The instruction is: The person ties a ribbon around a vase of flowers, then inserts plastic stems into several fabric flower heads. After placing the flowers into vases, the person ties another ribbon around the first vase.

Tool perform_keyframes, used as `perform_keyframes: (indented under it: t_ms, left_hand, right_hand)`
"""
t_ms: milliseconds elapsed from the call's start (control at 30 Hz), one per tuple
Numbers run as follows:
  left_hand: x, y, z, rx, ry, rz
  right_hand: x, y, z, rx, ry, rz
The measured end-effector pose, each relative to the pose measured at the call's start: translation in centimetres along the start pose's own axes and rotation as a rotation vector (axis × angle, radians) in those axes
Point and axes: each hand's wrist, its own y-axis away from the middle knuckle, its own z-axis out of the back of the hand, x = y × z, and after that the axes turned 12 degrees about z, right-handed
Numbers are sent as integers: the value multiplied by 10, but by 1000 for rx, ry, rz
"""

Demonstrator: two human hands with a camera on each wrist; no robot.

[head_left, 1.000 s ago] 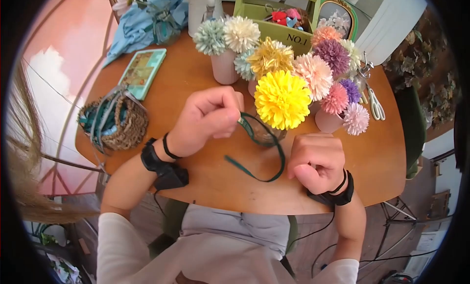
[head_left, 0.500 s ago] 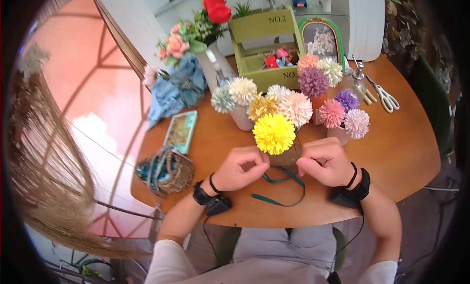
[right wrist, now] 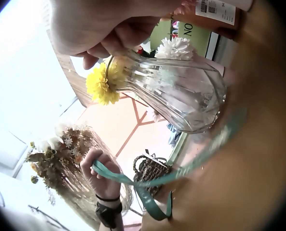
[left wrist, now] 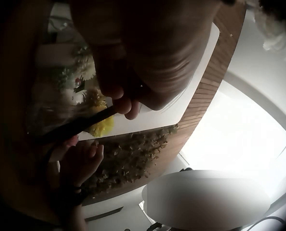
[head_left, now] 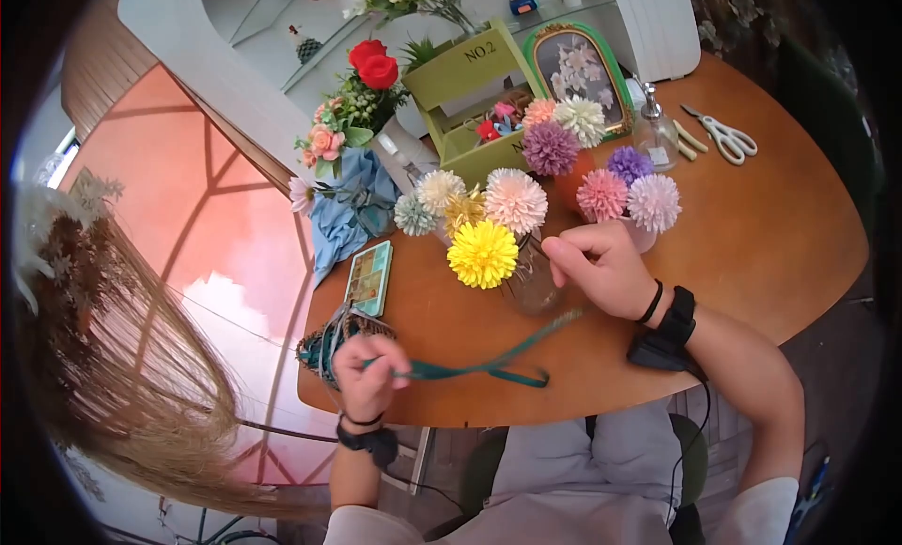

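Note:
In the head view the left hand (head_left: 369, 374) pinches a green ribbon (head_left: 460, 368), whose loose length trails right above the table, blurred at its far end. Beside the neck of a clear glass vase (head_left: 536, 291) is the right hand (head_left: 611, 268), fingers curled, with nothing visible in them. A yellow pompom flower (head_left: 483, 254) stands at the vase's mouth. The right wrist view shows the curled fingers of the right hand (right wrist: 94, 29) close to the neck of the vase (right wrist: 181, 96); contact is unclear. Dark in the left wrist view, the left hand (left wrist: 143, 53) grips the ribbon (left wrist: 80, 126).
A woven basket (head_left: 319, 349) of ribbons lies behind the left hand. Past it are a teal-edged case (head_left: 368, 278) and blue cloth. More pompom flowers, a green wooden box (head_left: 474, 160), an oval frame, a glass bottle and white-handled scissors (head_left: 731, 141) stand or lie farther back.
The left hand has moved left and down toward the basket, drawing the ribbon out sideways. The right hand stays curled, now close beside the vase's neck. The head view has shifted.

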Motion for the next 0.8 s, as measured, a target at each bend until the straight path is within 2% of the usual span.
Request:
perform_keyframes:
  t_ms: [67, 200, 300, 333, 367, 433, 533, 600, 667, 733, 800]
  left_hand:
    - [-21, 20, 19, -157, -30, 7]
    - [-70, 41, 52, -335, -149, -70]
    - [-91, 47, 74, -609, -270, -111]
    - [-103, 45, 74, -676, -357, -70]
    - [-112, 45, 83, -658, -340, -27]
    - [-122, 46, 102, -721, -501, -6]
    - [-138, 51, 120, -736, -593, 156]
    - [-139, 47, 124, -732, -647, 151]
    - [-135, 35, 127, -734, -667, 188]
    - [-125, 20, 140, -667, -710, 237]
    - [-106, -14, 147, -600, -786, 360]
  right_hand:
    - [-1, 1, 0, 3, -6, -11]
    - [-4, 1, 3, -24, -7, -52]
    - [-5, -3, 5, -61, 47, -72]
    - [-5, -2, 7, -69, 47, -91]
    - [-8, -1, 8, -72, 58, -103]
    - [-15, 0, 7, -90, 65, -123]
    - [-17, 1, 8, -107, 76, -149]
    - [-20, 0, 9, -108, 82, -162]
    - [-22, 0, 11, -107, 93, -171]
    - [-23, -2, 10, -105, 97, -166]
    - [-22, -3, 12, -109, 93, -177]
